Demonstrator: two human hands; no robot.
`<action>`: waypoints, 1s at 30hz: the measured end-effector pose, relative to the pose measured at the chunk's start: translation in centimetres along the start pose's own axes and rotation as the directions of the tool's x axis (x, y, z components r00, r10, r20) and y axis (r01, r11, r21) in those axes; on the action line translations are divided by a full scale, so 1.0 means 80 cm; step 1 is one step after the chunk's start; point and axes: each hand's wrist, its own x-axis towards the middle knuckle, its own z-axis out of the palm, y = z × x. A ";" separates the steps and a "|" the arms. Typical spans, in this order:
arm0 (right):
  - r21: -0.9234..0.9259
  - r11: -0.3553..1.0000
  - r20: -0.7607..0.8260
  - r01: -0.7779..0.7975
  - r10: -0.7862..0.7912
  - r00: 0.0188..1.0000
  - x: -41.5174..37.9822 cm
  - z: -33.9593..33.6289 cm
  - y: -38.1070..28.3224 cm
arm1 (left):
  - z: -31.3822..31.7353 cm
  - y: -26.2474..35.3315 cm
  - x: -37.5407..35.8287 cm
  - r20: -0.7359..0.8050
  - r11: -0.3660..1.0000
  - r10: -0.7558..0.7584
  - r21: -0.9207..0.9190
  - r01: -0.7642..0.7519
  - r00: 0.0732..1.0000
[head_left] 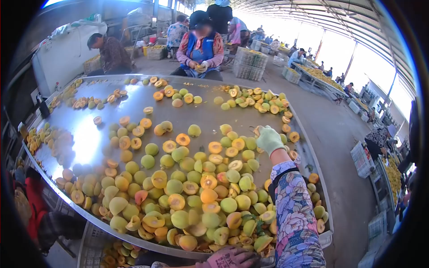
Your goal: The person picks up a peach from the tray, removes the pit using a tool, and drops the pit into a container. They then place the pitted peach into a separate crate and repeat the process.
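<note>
Yellow-green peaches [180, 219], many cut in half with orange flesh showing, cover the near part of the metal table [187, 114]. My right hand [270, 140], in a pale green glove, reaches over the right side of the pile. Its fingers are drawn together, with a small orange-brown bit at the tips that I cannot make out. My left hand [231, 257], in a pinkish-purple glove, lies at the table's near edge below the pile, fingers stretched out and holding no visible thing. The bottom of the frame cuts it off.
Across the table sits a person [202, 49] with gloved hands together. Another person [111, 53] bends at the far left. Stacked crates [250, 64] stand behind. Below the near edge is a crate of peaches [117, 254]. Other fruit tables [319, 78] line the right side.
</note>
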 end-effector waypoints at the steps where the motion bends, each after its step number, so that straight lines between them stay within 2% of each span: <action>1: 0.006 1.000 0.006 0.013 -0.013 1.000 0.007 0.011 -0.004 | 0.009 -0.004 -0.009 -0.003 1.000 -0.014 0.006 0.014 1.000; 3: 0.042 0.999 -0.042 0.026 -0.025 0.999 0.019 0.038 -0.001 | 0.020 -0.009 -0.020 0.160 1.000 -0.016 -0.006 0.017 0.987; 4: 0.047 0.998 -0.042 0.034 -0.032 0.999 0.027 0.050 0.002 | 0.020 -0.007 -0.023 0.145 0.999 -0.030 -0.008 0.032 0.989; 6: -0.045 0.999 0.115 0.016 -0.011 0.993 0.038 0.075 0.014 | 0.011 -0.005 -0.018 0.173 0.998 -0.044 -0.030 0.050 0.984; 7: -0.042 0.999 0.117 0.015 -0.010 0.993 0.039 0.082 0.023 | 0.007 -0.004 -0.017 0.202 0.996 -0.050 -0.060 0.063 0.978; 10: 0.007 0.998 0.178 0.056 -0.056 0.982 0.018 0.062 0.033 | 0.011 -0.004 -0.016 0.291 0.994 -0.073 -0.053 0.093 0.954; 12: -0.098 0.969 0.285 0.227 -0.191 0.939 -0.016 0.033 0.047 | 0.010 -0.002 -0.014 0.270 0.992 -0.041 -0.106 0.073 0.962; 13: -0.111 0.970 0.282 0.218 -0.179 0.942 -0.033 0.021 0.058 | 0.009 -0.001 -0.013 0.257 0.987 -0.020 -0.150 0.061 0.966; 15: 0.015 0.947 0.564 0.320 -0.273 0.779 -0.072 -0.007 0.085 | 0.013 0.000 -0.015 0.276 0.986 -0.011 -0.157 0.056 0.961; 16: 0.411 0.909 0.590 -0.064 -0.212 0.779 -0.097 -0.036 0.089 | 0.013 0.004 -0.013 0.295 0.986 -0.016 -0.156 0.065 0.955; 17: 0.398 0.914 0.594 -0.080 -0.190 0.781 -0.103 -0.039 0.100 | 0.012 0.007 -0.012 0.294 0.983 0.001 -0.174 0.052 0.956; 18: 0.597 0.750 0.514 -0.285 -0.085 0.853 -0.106 -0.036 0.114 | 0.007 0.008 -0.011 0.303 0.981 -0.009 -0.182 0.067 0.953; 19: 0.762 0.497 0.452 -0.414 0.050 0.891 -0.107 -0.032 0.126 | 0.004 0.011 -0.009 0.313 0.979 -0.023 -0.185 0.085 0.949; 20: 0.721 0.600 0.335 -0.346 0.135 0.933 -0.102 -0.029 0.132 | 0.007 0.012 -0.008 0.260 0.973 -0.021 -0.218 0.079 0.965; 21: 0.721 0.599 0.333 -0.348 0.141 0.932 -0.102 -0.033 0.127 | 0.008 0.013 -0.007 0.262 0.973 -0.014 -0.220 0.075 0.965; 23: 0.605 0.701 0.305 -0.377 0.233 0.923 -0.098 -0.033 0.111 | 0.011 0.012 -0.007 0.325 0.970 -0.012 -0.227 0.091 0.946; 24: 0.690 0.604 0.314 -0.398 0.246 0.917 -0.082 -0.009 0.109 | 0.013 0.009 -0.007 0.321 0.970 -0.015 -0.224 0.091 0.947; 27: 0.713 0.581 0.318 -0.392 0.231 0.920 -0.067 0.021 0.079 | 0.023 0.002 -0.011 0.374 0.972 0.024 -0.225 0.066 0.927; 28: 0.640 0.663 0.332 -0.388 0.217 0.918 -0.055 0.035 0.072 | 0.025 0.000 -0.013 0.373 0.968 0.015 -0.237 0.079 0.928; 29: 0.643 0.661 0.338 -0.386 0.208 0.918 -0.045 0.055 0.069 | 0.026 -0.001 -0.014 0.372 0.964 0.007 -0.248 0.092 0.928; 30: 0.411 0.877 0.191 -0.247 0.182 0.965 -0.036 0.073 0.065 | 0.025 -0.003 -0.013 0.373 0.965 -0.003 -0.241 0.100 0.928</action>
